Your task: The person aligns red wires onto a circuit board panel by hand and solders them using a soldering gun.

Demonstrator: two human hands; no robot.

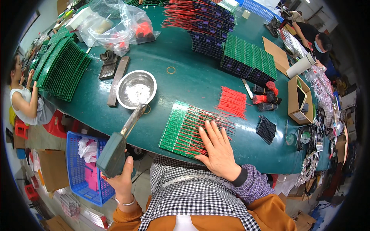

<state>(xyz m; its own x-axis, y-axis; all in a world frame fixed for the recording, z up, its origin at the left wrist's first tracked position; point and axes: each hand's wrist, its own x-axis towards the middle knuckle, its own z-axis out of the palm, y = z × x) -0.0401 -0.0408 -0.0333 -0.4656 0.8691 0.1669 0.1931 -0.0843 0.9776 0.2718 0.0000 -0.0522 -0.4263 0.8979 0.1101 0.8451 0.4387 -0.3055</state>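
Observation:
My left hand [124,183] is closed round a dark green gun-shaped tool [111,154] with a long metal barrel, probably a heat gun. Its barrel points up and away, the tip at the near rim of a steel bowl [120,101]. Spread flat, my right hand [220,154] presses on the red and black wires lying across a green circuit board panel [169,133] near the table's front edge. Beyond that hand lie a pile of loose red wires [232,102] and, farther right, a pile of black wires [266,129].
Tall stacks of circuit boards [248,57] stand at the back, and more boards [63,71] at the left. A metal bar [117,81] lies beside the bowl. Cardboard box [298,102] and wire bundles [266,98] are at right; blue basket [75,169] below left. Two other people sit nearby.

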